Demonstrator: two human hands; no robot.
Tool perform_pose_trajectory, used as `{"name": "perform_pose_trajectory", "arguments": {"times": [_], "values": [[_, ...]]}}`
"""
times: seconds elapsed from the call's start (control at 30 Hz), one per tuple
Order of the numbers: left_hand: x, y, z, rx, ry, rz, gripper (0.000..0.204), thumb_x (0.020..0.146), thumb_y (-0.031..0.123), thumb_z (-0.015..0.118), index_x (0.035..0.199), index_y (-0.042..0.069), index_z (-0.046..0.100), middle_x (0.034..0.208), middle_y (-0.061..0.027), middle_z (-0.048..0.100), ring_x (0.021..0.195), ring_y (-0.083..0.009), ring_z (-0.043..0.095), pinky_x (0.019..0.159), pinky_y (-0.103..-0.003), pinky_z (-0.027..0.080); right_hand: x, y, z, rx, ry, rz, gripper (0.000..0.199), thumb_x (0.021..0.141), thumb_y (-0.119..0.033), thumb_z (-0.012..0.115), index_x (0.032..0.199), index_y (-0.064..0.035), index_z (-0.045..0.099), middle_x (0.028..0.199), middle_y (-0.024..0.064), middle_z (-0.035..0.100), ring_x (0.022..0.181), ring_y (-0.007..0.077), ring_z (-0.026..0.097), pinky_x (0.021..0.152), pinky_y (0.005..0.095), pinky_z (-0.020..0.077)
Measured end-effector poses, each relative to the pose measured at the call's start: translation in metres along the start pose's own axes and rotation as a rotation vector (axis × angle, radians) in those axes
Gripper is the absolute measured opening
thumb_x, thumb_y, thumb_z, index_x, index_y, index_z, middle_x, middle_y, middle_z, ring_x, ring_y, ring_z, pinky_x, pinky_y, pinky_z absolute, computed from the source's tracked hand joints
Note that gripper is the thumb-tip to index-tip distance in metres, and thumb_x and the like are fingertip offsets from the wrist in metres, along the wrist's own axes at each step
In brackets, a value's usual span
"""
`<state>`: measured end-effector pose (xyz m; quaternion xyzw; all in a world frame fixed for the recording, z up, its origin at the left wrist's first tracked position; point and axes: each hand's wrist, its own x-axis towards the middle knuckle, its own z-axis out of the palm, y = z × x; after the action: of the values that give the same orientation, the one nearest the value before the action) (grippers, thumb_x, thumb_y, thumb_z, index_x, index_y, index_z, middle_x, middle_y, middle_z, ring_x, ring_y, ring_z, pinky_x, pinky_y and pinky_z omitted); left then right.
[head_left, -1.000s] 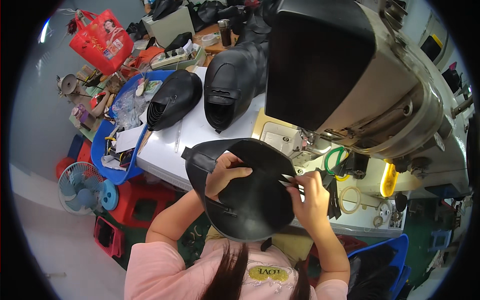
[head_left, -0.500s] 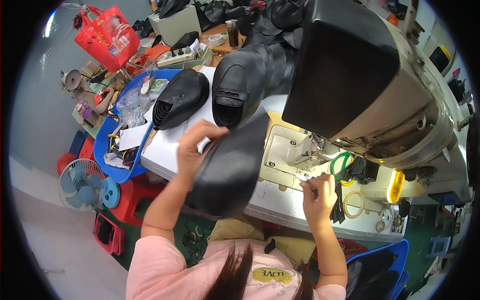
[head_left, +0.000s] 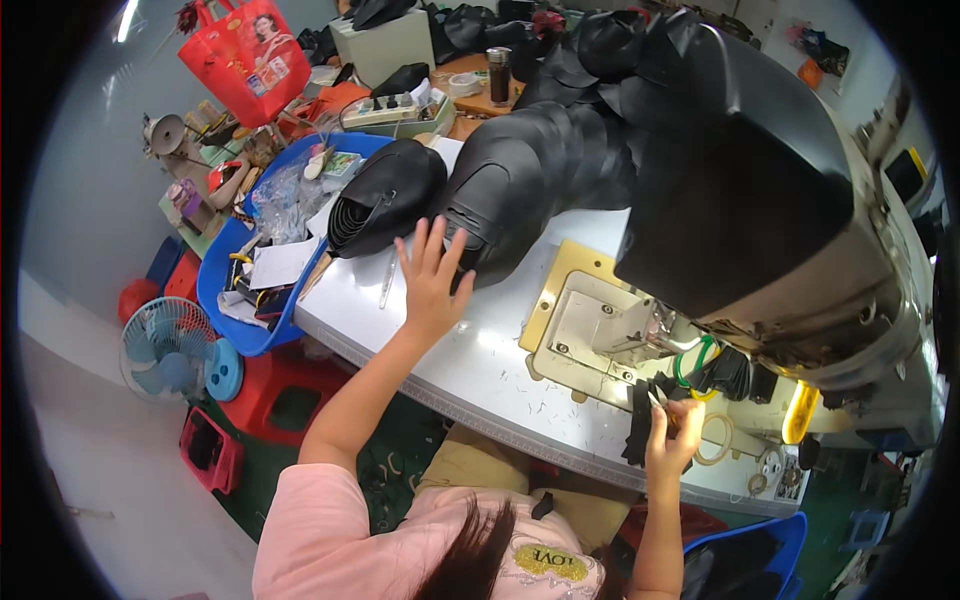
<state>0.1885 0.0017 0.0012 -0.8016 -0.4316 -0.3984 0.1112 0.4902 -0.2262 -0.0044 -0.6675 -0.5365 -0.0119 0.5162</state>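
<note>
My left hand (head_left: 432, 290) is open with its fingers spread, at the front of a row of overlapping black leather shoe uppers (head_left: 500, 165). Its fingertips overlap the nearest upper; whether they press on it, I cannot tell. A rolled bundle of black uppers (head_left: 392, 190) lies just left of these fingers. My right hand (head_left: 675, 435) is closed around small thread snips (head_left: 656, 397), whose pale pointed tips stick out above the fingers. Beside them, black strips (head_left: 638, 428) lie at the edge of the sewing machine's (head_left: 770, 220) bed.
A blue tray (head_left: 215, 290) with plastic bags, paper and tools stands left of the white table (head_left: 450, 345). The machine head overhangs the right side. Thread scraps lie near the front edge. A red stool (head_left: 250, 400) and a fan (head_left: 165, 350) stand lower left.
My left hand has let go of a black shoe upper held over the table's front edge and moved up to the row of uppers. My right hand, with the snips, has moved right and down.
</note>
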Motion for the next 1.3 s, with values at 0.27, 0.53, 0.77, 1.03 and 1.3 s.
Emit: {"name": "perform_pose_trajectory", "arguments": {"times": [0.27,0.53,0.77,1.03,1.3], "values": [[-0.041,0.003,0.024,-0.177,-0.033,-0.252,0.065,0.074,0.024,0.069,0.133,0.012,0.043,0.143,-0.0217,0.021,0.119,-0.0395,0.03,0.098,-0.045,0.028,-0.013,0.009,0.005,0.064,-0.097,0.106,0.011,0.08,0.006,0.058,0.084,0.0032,0.049,0.085,0.0077,0.044,0.071,0.0122,0.052,0.062,0.0209,0.0442],[-0.035,0.041,0.036,-0.039,-0.178,-0.337,0.072,0.076,0.021,0.068,0.138,0.014,0.032,0.143,-0.0231,0.016,0.124,-0.0457,0.019,0.1,-0.052,0.023,-0.021,0.017,-0.006,0.066,-0.105,0.112,0.01,0.08,0.007,0.057,0.085,0.003,0.049,0.087,0.0077,0.044,0.072,0.0115,0.05,0.064,0.0206,0.0434],[-0.02,0.036,0.039,-0.175,-0.211,-0.406,0.077,0.077,0.015,0.066,0.141,0.01,0.023,0.14,-0.0317,0.013,0.119,-0.0538,0.022,0.098,-0.054,0.028,-0.031,0.029,-0.019,0.053,-0.083,0.223,0.011,0.079,0.004,0.06,0.084,0.0032,0.051,0.085,0.0092,0.048,0.07,0.0136,0.052,0.061,0.0228,0.0454],[0.029,0.001,0.109,-0.093,-0.153,-0.333,0.078,0.077,0.022,0.067,0.14,0.009,0.022,0.143,-0.0271,0.009,0.114,-0.0556,0.026,0.095,-0.053,0.033,-0.033,0.028,-0.016,0.156,-0.091,0.203,0.01,0.081,0.005,0.058,0.088,0.0027,0.051,0.09,0.0077,0.048,0.075,0.0116,0.054,0.065,0.0204,0.0448],[0.022,-0.007,0.123,0.248,-0.186,-0.335,0.067,0.074,0.043,0.065,0.13,0.012,0.044,0.14,-0.0208,0.028,0.134,-0.0432,0.01,0.098,-0.068,0.011,-0.028,0.031,-0.032,-0.044,-0.053,0.194,0.029,0.067,-0.003,0.073,0.089,0.0008,0.055,0.081,0.0095,0.053,0.067,0.0182,0.051,0.059,0.0273,0.0425]]}}
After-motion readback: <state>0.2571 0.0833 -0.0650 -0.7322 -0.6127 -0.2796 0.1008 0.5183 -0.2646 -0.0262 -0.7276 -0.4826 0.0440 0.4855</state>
